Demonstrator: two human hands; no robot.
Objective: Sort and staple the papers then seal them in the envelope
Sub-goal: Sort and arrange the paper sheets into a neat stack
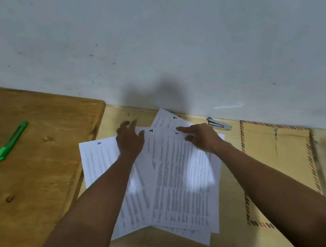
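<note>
Under both sets of fingers lies the fanned heap of white printed sheets numbered by hand (167, 178), out of order and unstapled, so sorting looks to be the step in hand; the brown paper envelope with striped edging (278, 160) lies flat, off to the right of the right fingers. The left hand (130, 141) rests spread and loose on the sheets while the right hand (201, 137) presses flat with its forefinger out toward the sheet marked 1. Next the pages want squaring in number order, before a reach to the small silver stapler (219, 124) just beyond the right fingertips

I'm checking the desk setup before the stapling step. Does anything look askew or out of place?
The papers are fanned out crookedly, numbered corners misaligned, under both hands: left hand, right hand. A green utility knife lies on the darker board, though this task needs no cutter.
</note>
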